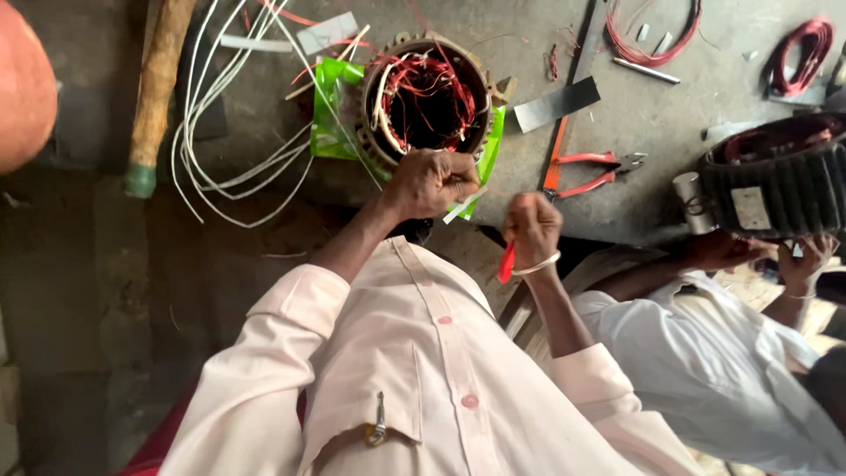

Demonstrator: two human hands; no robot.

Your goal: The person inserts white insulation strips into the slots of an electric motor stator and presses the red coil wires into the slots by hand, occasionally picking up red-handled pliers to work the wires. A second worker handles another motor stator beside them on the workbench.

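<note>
A round motor stator [429,55] with red and white winding wires inside lies on a green plastic sheet [328,110] on the workbench. My left hand [429,181] rests at the stator's near rim, fingers closed on a thin white strip [464,204] that sticks out to the right. My right hand [531,227] is a little nearer to me, fisted around a red-handled tool [505,263] whose handle points down; its working end is hidden in the fist.
Red-handled pliers [592,170] and grey sheet strips [556,104] lie right of the stator. White cable loops [231,167] and a wooden handle [156,88] are at left. Red wire coils [797,53] lie far right. A co-worker's hands [806,257] hold a black ribbed motor body [784,181].
</note>
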